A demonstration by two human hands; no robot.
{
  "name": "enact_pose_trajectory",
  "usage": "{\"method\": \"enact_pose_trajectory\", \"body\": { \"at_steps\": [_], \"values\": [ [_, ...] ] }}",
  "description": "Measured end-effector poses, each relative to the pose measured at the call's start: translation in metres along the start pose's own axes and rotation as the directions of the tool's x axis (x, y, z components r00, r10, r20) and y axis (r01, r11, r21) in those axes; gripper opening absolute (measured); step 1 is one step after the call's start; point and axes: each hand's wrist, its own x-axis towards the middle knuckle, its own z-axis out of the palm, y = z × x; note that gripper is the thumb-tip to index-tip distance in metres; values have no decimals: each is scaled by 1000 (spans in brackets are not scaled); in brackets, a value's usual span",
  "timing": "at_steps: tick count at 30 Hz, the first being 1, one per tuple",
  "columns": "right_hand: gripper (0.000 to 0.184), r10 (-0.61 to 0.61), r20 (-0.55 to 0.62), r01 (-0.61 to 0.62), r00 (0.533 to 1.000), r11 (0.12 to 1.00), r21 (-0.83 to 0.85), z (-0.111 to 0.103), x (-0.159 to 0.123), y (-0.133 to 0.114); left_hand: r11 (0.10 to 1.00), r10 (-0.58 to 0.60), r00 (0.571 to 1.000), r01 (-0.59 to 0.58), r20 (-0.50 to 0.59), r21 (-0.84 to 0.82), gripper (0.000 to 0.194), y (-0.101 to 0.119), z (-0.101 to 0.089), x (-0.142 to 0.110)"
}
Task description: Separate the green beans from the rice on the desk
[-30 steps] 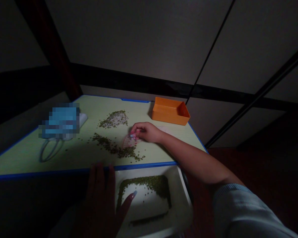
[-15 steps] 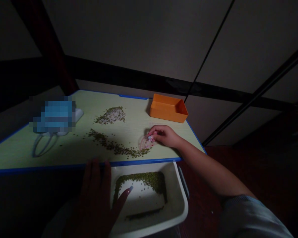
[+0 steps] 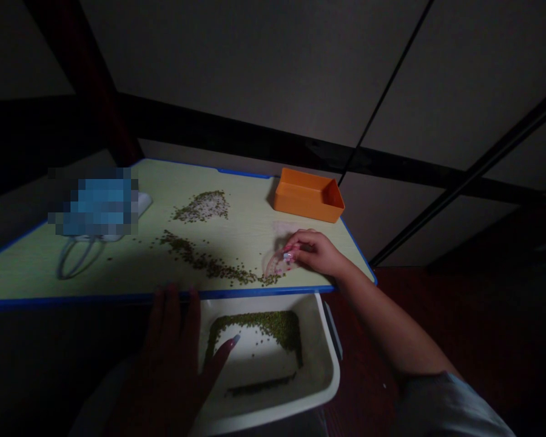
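Observation:
My right hand [image 3: 310, 254] pinches a clear pinkish protractor [image 3: 273, 263] low over the tabletop, its curved edge at the right end of a strip of green beans [image 3: 209, 264]. Farther back lies a pile of white grains mixed with green beans [image 3: 204, 206]. Dark in shadow, my left hand [image 3: 177, 358] lies over the left side of a white plastic bin [image 3: 316, 382], fingers stretched toward the table edge and thumb apart, over the bin's inside. Green beans [image 3: 277, 325] gather along the bin's far and right sides. Whether the left palm presses on the rim is hidden.
An orange box [image 3: 307, 203] stands at the back right of the pale, blue-edged table [image 3: 250, 200]. At the left are a blurred-out blue object [image 3: 102, 203] and a looped cord [image 3: 75, 261]. Cabinet panels [image 3: 255, 73] rise behind the table.
My right hand has drawn the protractor rightward and slightly nearer, and the bean strip now stretches farther right. The left hand keeps its place at the bin. The view has shifted a little.

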Motion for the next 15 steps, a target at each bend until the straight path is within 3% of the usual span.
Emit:
{"method": "enact_pose_trajectory", "body": {
  "at_steps": [7, 15],
  "values": [
    [8, 78, -131, -70, 988, 995, 69, -8, -17, 1, 1000, 1, 999, -1, -33, -9, 87, 2, -1, 1],
    [14, 329, -244, -286, 912, 938, 197, -16, -48, 0, 999, -19, 1000, 18, -19, -41, 88, 2, 0, 2]
  ]
}}
